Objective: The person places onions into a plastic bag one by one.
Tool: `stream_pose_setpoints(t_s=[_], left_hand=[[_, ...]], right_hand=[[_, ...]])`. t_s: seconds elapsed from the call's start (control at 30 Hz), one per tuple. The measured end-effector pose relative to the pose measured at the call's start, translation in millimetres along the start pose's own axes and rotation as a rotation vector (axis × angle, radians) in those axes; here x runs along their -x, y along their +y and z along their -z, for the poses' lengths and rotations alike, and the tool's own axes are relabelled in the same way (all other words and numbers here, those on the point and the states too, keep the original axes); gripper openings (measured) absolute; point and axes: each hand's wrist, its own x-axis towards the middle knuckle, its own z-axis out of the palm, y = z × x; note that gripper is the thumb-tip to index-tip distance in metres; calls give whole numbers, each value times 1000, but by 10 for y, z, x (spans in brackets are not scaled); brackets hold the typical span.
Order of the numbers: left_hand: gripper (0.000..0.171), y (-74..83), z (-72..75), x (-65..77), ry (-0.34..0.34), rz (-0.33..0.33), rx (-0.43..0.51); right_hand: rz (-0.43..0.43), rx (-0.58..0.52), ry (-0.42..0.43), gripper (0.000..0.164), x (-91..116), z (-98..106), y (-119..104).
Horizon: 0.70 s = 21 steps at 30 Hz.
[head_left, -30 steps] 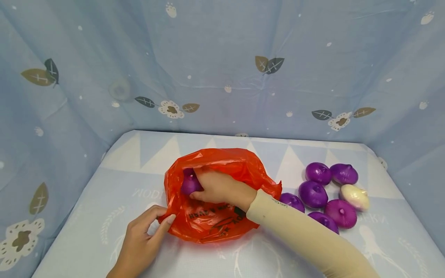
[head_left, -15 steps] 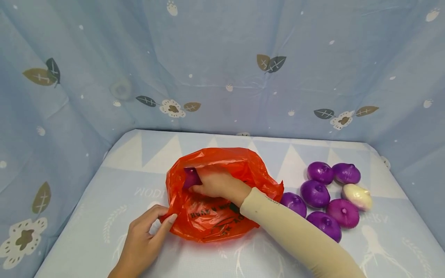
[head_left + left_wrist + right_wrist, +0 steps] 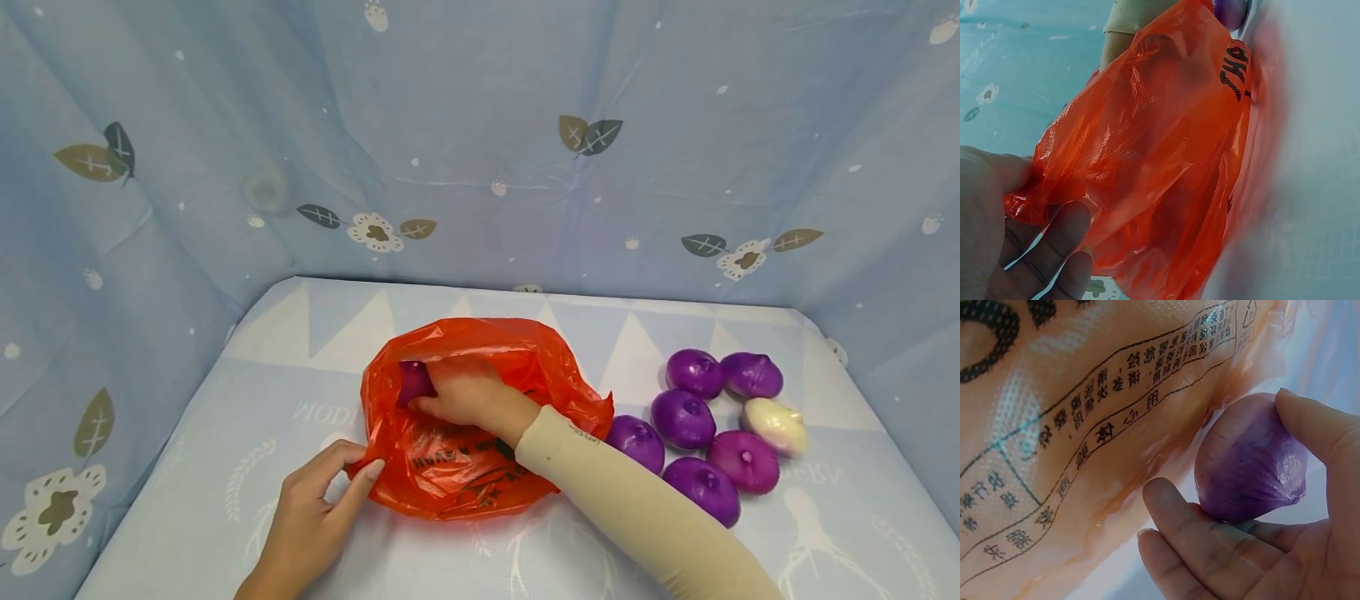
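- The left hand (image 3: pixel 315 504) pinches the near left edge of a thin, glossy red plastic bag (image 3: pixel 487 332) with thick black lettering; the thumb and forefinger close on the crumpled rim.
- In the left wrist view, the other fingers of that hand lie loosely bent beside the bag's outer wall.
- The bag sits near the middle of the table, its wide mouth gaping up toward the head camera.
- The right hand (image 3: pixel 468 396) is inside the bag and grasps a shiny, rounded purple onion (image 3: pixel 1250 462) with a short pointed tip; the thumb presses one side and the fingers curl beneath the other.
- That onion is inside the bag, close to its left wall; the right wrist view shows printed black characters on the plastic just beside it.
- A plain beige fabric sleeve (image 3: pixel 637 508) covers the right forearm and crosses the bag's right part.
- Right of the bag lie six smooth, round purple onions (image 3: pixel 683 418) in a loose cluster, with one creamy white onion (image 3: pixel 775 427) at the cluster's right edge.
- The table (image 3: pixel 195 492) wears a pale blue and white patterned cover.
- Behind it hangs a light blue fabric curtain (image 3: pixel 465 75) printed with leaves and white flowers.
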Motion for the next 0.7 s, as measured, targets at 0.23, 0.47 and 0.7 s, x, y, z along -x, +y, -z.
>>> stream_pose_setpoints(t_s=[0.23,0.47,0.7], left_hand=[[28,-14,3,-3,5,-6,4],[34,-43,-9,-4,29,-51,-1],[32,-27,16,12,8,-5,-11]], right_hand=[[-24,3,19,59,-34,-25,-20],[-30,5,28,60,-51,-56,-23],[-35,3,39,61,-51,-61,-37]])
